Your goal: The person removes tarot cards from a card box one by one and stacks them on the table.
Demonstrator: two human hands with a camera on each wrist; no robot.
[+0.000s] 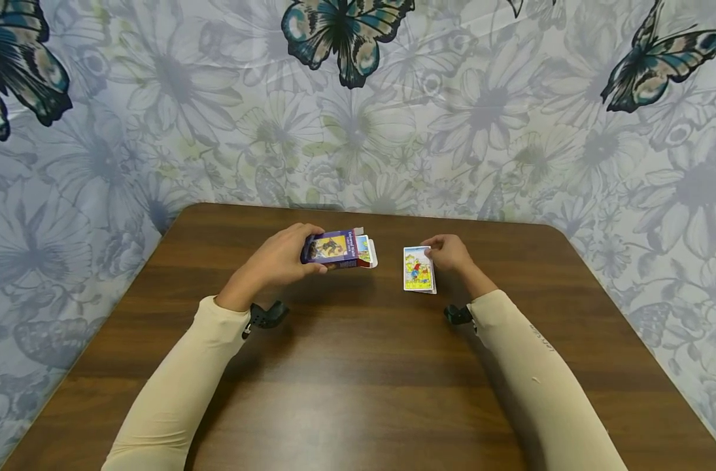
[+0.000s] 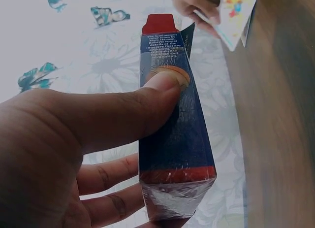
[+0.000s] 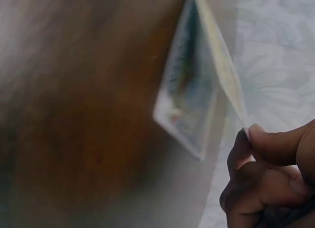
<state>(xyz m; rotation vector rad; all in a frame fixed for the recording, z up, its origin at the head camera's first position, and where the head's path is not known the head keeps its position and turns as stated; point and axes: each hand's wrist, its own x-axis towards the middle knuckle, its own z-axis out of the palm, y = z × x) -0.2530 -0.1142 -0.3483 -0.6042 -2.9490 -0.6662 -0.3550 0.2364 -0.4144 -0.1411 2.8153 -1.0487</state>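
My left hand (image 1: 280, 260) grips a purple card box (image 1: 332, 250) with a picture on its face, thumb along the near side. The box's right end stands open with its flap out, and illustrated cards (image 1: 363, 248) show there. To the right, my right hand (image 1: 450, 253) pinches the corner of a picture card (image 1: 417, 269) between thumb and finger. In the right wrist view the pinched card (image 3: 225, 65) is tilted, and a second card (image 3: 184, 119) lies below it on the table. How many cards lie beneath cannot be told.
A brown wooden table (image 1: 334, 379) spreads under both hands. Behind it hangs a flowered wall covering (image 1: 358, 144) with butterflies. Dark straps (image 1: 268, 315) sit on both wrists, over cream sleeves.
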